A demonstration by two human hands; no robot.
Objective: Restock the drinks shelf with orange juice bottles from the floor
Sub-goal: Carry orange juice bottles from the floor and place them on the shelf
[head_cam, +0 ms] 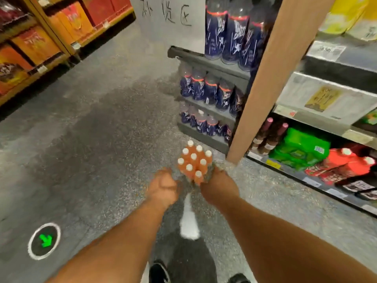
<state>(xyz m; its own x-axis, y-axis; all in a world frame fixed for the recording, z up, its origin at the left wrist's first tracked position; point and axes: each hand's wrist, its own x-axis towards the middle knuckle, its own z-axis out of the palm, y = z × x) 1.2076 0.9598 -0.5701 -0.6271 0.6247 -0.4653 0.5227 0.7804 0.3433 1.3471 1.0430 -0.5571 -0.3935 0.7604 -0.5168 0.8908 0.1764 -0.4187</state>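
Both hands, left hand (164, 185) and right hand (217, 184), curl onto the juice pack (193, 162); grip unclear. I'd lift level, supporting underneath.

This is a shop, a supermarket aisle with a speckled grey floor (98, 123). A wooden shelf upright (271, 78) serves as landmark: to its left stand three tiers of dark blue drink bottles (228, 37) under a handwritten sign (169, 15), and to its right run shelves with price tags (326, 51), green packs (302, 148) and red bottles (346, 162). Well to the left of the upright, across the aisle, wooden racks hold orange and red cartons (71, 21), and a green arrow marker (44, 241) sits on the floor.
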